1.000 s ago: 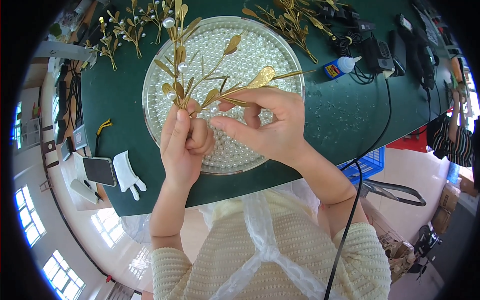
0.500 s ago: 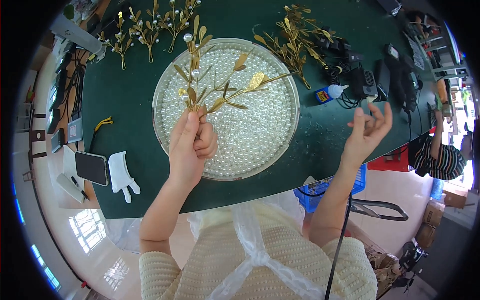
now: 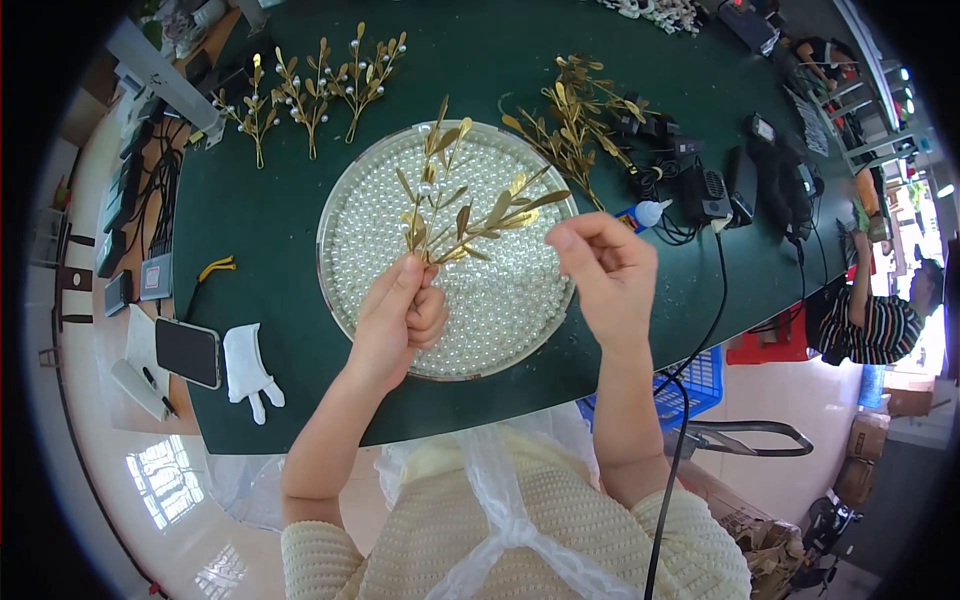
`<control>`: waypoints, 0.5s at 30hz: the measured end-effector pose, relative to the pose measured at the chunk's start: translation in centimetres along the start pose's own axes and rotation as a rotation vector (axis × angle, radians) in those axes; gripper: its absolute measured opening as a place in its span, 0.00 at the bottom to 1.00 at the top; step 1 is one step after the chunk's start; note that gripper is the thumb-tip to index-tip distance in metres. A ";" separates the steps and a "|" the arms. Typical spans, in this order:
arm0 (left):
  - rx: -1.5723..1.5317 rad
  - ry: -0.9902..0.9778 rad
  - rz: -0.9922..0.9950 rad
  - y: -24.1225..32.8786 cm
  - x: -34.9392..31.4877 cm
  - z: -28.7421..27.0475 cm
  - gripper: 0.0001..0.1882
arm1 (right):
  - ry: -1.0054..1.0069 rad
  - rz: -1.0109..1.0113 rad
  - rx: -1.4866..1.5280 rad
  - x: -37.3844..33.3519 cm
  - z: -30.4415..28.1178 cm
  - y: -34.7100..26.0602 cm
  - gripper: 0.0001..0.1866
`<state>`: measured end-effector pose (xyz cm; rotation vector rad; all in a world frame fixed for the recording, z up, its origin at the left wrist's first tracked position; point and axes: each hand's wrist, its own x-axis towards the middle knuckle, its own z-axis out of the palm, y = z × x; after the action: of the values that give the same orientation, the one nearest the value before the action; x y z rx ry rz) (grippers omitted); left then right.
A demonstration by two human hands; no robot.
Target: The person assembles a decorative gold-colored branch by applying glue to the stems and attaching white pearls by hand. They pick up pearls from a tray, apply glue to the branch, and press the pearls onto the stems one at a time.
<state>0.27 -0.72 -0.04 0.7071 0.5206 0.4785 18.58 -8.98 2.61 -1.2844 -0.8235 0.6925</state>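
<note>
The left hand point(image 3: 398, 320) pinches the bottom of a gold branch point(image 3: 498, 208) between its thumb and bent fingers. The branch is up over a big round tray point(image 3: 324, 255) full of shiny white beads point(image 3: 500, 310), and its leafy tips point up and to the right. The right hand point(image 3: 615, 280) is near the tray's right edge, with its fingers curled and the thumb close to the pointing finger; I cannot tell if they touch or pinch anything. Just behind it, a small blue and white bottle point(image 3: 648, 213) lies on the green worktop point(image 3: 270, 210). More gold branches point(image 3: 575, 130) lie in a heap past the tray.
</note>
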 end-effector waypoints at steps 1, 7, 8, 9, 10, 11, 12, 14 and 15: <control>0.009 0.010 -0.001 -0.1 0.0 0.0 0.16 | -0.031 0.040 -0.019 -0.1 0.3 0.0 0.04; 0.089 0.027 0.028 -0.2 -0.1 0.4 0.15 | -0.092 0.074 0.100 -0.4 2.6 0.6 0.03; 0.100 0.025 0.031 -0.2 -0.2 0.5 0.15 | -0.090 0.071 0.099 -0.4 2.7 0.6 0.03; 0.102 0.022 0.031 -0.2 -0.3 0.5 0.15 | -0.102 0.067 0.113 -0.5 2.8 0.6 0.04; 0.105 0.026 0.037 -0.1 -0.2 0.5 0.14 | -0.118 0.059 0.128 -0.3 3.0 0.7 0.05; 0.109 0.029 0.043 -0.1 -0.1 0.4 0.14 | -0.134 0.053 0.132 -0.3 3.0 0.6 0.05; 0.112 0.028 0.047 0.0 -0.1 0.5 0.14 | -0.149 0.047 0.136 -0.5 2.9 0.5 0.06; 0.126 0.056 0.022 -0.2 -0.1 0.7 0.13 | -0.157 0.037 0.138 -0.7 2.8 0.2 0.07; 0.132 0.035 0.024 -0.2 0.0 0.5 0.13 | -0.157 0.027 0.136 -0.7 2.9 0.2 0.07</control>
<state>0.63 -1.12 0.11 0.8338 0.5812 0.4832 15.81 -7.96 2.55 -1.1305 -0.8720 0.8652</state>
